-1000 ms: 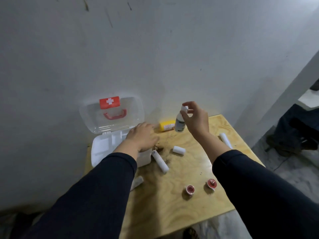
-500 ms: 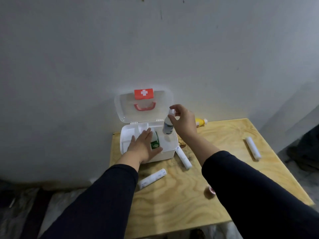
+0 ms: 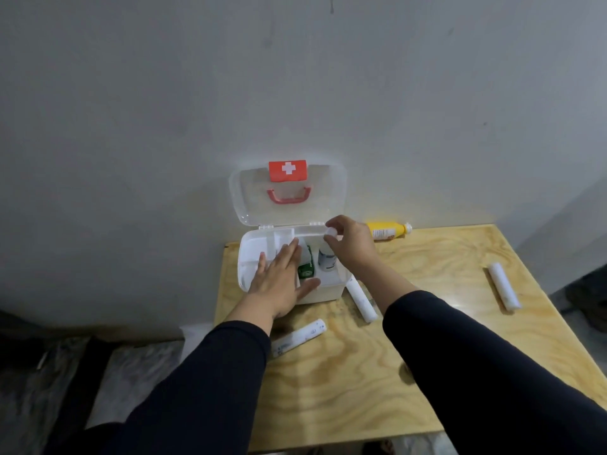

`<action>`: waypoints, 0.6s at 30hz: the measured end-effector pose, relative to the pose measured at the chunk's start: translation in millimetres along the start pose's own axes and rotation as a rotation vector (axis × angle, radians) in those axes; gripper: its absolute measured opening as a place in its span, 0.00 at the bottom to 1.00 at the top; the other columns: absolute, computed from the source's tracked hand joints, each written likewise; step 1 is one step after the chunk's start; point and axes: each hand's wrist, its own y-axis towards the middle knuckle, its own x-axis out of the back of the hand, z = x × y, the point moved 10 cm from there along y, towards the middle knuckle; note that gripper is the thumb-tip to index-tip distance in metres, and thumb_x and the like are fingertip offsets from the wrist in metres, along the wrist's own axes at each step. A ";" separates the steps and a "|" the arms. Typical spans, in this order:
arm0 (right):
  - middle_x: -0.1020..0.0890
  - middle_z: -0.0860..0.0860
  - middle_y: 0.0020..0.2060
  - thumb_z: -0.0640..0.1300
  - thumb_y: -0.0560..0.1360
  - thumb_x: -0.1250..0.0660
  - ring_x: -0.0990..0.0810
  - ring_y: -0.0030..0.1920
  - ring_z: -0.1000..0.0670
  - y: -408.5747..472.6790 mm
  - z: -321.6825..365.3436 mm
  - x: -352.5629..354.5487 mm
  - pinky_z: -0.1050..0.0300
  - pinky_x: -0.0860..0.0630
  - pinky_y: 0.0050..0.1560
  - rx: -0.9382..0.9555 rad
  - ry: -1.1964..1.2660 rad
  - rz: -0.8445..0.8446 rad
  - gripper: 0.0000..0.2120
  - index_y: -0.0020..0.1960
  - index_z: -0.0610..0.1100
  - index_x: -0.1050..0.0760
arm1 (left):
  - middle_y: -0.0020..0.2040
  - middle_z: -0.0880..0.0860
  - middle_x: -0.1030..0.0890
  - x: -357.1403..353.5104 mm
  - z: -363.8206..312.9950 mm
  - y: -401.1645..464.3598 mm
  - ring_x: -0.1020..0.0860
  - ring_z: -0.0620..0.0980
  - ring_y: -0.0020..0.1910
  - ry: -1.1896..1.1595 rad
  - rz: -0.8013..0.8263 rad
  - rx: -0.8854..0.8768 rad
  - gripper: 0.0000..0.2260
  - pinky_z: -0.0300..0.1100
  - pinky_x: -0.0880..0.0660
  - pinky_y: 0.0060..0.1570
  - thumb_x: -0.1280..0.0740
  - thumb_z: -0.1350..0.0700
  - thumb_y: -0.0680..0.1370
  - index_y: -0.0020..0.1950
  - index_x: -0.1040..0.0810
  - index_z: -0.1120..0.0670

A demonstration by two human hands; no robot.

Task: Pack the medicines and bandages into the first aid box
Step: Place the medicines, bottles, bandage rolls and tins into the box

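Note:
The white first aid box [image 3: 328, 292] stands open at the table's back left, its clear lid [image 3: 331, 195] leaning on the wall. My right hand [image 3: 353, 241] pinches the cap of a small white bottle [image 3: 326, 259] that stands inside the box's right part. A green-labelled item [image 3: 306, 270] sits beside it. My left hand [image 3: 279, 280] lies flat, fingers spread, on the box's white tray [image 3: 253, 254]. Three white bandage rolls lie on the table: one [image 3: 361, 298] right of the box, one [image 3: 297, 336] in front of it, one [image 3: 502, 285] far right. A yellow bottle [image 3: 387, 229] lies by the wall.
The plywood table [image 3: 410, 372] stands against a grey wall [image 3: 295, 77]. Its left edge runs just beside the box, with dark clutter on the floor [image 3: 65, 372] below. My dark sleeves cover part of the table's front.
My right hand carried the white bottle from above the table over to the box and lowered it inside. My left hand stayed on the box. The view swung left.

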 end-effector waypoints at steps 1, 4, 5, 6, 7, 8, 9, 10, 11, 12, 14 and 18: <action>0.17 0.44 0.52 0.40 0.74 0.32 0.19 0.53 0.47 0.7 0.1 5.6 0.58 0.25 0.53 0.011 0.018 -0.016 0.12 0.57 0.40 0.22 | 0.78 0.47 0.64 -0.9 0.7 0.8 0.58 0.48 0.78 0.013 -0.012 0.000 0.36 0.55 0.64 0.75 0.51 0.35 0.78 0.78 0.60 0.53; 0.16 0.43 0.50 0.40 0.75 0.33 0.19 0.52 0.47 3.8 -8.7 25.3 0.61 0.27 0.51 0.008 0.059 -0.082 0.10 0.55 0.39 0.21 | 0.78 0.47 0.65 -4.8 3.1 3.0 0.60 0.47 0.78 0.061 -0.051 -0.006 0.36 0.53 0.65 0.73 0.55 0.34 0.78 0.78 0.61 0.53; 0.16 0.43 0.50 0.40 0.75 0.33 0.19 0.52 0.46 5.2 -14.6 31.1 0.61 0.27 0.50 0.003 0.054 -0.095 0.10 0.55 0.39 0.21 | 0.78 0.48 0.65 -5.6 4.2 3.7 0.61 0.47 0.77 0.080 -0.070 -0.007 0.36 0.53 0.65 0.73 0.56 0.33 0.78 0.78 0.62 0.52; 0.16 0.43 0.51 0.39 0.75 0.34 0.19 0.53 0.46 6.6 -22.4 36.2 0.61 0.28 0.50 -0.005 0.039 -0.101 0.10 0.55 0.39 0.21 | 0.78 0.48 0.66 -6.2 5.6 4.5 0.62 0.46 0.77 0.096 -0.091 -0.005 0.36 0.53 0.66 0.73 0.57 0.33 0.77 0.78 0.63 0.52; 0.16 0.43 0.51 0.39 0.75 0.34 0.19 0.54 0.46 8.0 -32.1 40.5 0.61 0.27 0.51 -0.019 0.022 -0.101 0.10 0.55 0.39 0.21 | 0.78 0.48 0.66 -6.7 7.0 5.3 0.64 0.46 0.76 0.109 -0.110 -0.001 0.36 0.52 0.66 0.73 0.57 0.33 0.77 0.78 0.63 0.52; 0.16 0.43 0.52 0.38 0.75 0.35 0.20 0.55 0.46 9.6 -43.5 44.1 0.60 0.27 0.52 -0.038 0.007 -0.098 0.10 0.56 0.39 0.22 | 0.77 0.48 0.66 -7.4 8.6 6.0 0.64 0.46 0.76 0.120 -0.125 0.007 0.36 0.52 0.66 0.73 0.58 0.32 0.77 0.78 0.64 0.52; 0.17 0.44 0.53 0.38 0.75 0.35 0.20 0.55 0.46 11.3 -55.8 47.6 0.60 0.28 0.53 -0.057 -0.009 -0.096 0.11 0.56 0.39 0.22 | 0.77 0.48 0.66 -8.0 10.0 6.5 0.65 0.45 0.76 0.130 -0.138 0.017 0.37 0.52 0.66 0.73 0.59 0.32 0.77 0.77 0.64 0.52; 0.17 0.44 0.54 0.38 0.75 0.35 0.20 0.56 0.45 13.4 -68.5 50.9 0.60 0.29 0.52 -0.076 -0.028 -0.094 0.11 0.56 0.39 0.22 | 0.77 0.48 0.66 -8.6 11.2 6.7 0.65 0.45 0.76 0.138 -0.152 0.027 0.37 0.52 0.66 0.73 0.59 0.32 0.76 0.77 0.65 0.52; 0.17 0.44 0.54 0.38 0.75 0.35 0.21 0.56 0.45 15.7 -81.2 54.0 0.62 0.30 0.51 -0.095 -0.042 -0.090 0.11 0.57 0.40 0.22 | 0.77 0.48 0.66 -8.7 11.9 6.7 0.64 0.45 0.76 0.141 -0.169 0.035 0.37 0.51 0.65 0.74 0.60 0.32 0.76 0.77 0.65 0.52; 0.18 0.43 0.54 0.38 0.75 0.35 0.21 0.56 0.45 18.5 -93.9 56.8 0.62 0.31 0.50 -0.114 -0.047 -0.083 0.11 0.56 0.40 0.22 | 0.77 0.47 0.65 -8.5 12.2 6.3 0.64 0.44 0.76 0.141 -0.188 0.040 0.36 0.50 0.65 0.74 0.61 0.32 0.75 0.77 0.65 0.51; 0.18 0.43 0.54 0.38 0.75 0.35 0.21 0.55 0.45 24.9 -117.2 62.6 0.62 0.32 0.48 -0.144 -0.050 -0.074 0.10 0.56 0.41 0.22 | 0.77 0.46 0.65 -7.1 11.8 5.0 0.62 0.43 0.77 0.138 -0.227 0.045 0.36 0.49 0.64 0.74 0.61 0.33 0.75 0.77 0.65 0.51; 0.20 0.43 0.56 0.35 0.73 0.36 0.22 0.55 0.43 41.8 -152.0 69.0 0.61 0.32 0.49 -0.162 -0.097 -0.069 0.12 0.56 0.41 0.22 | 0.78 0.45 0.60 -2.0 10.1 1.5 0.56 0.42 0.77 0.173 -0.305 0.065 0.36 0.47 0.63 0.74 0.60 0.34 0.75 0.78 0.59 0.51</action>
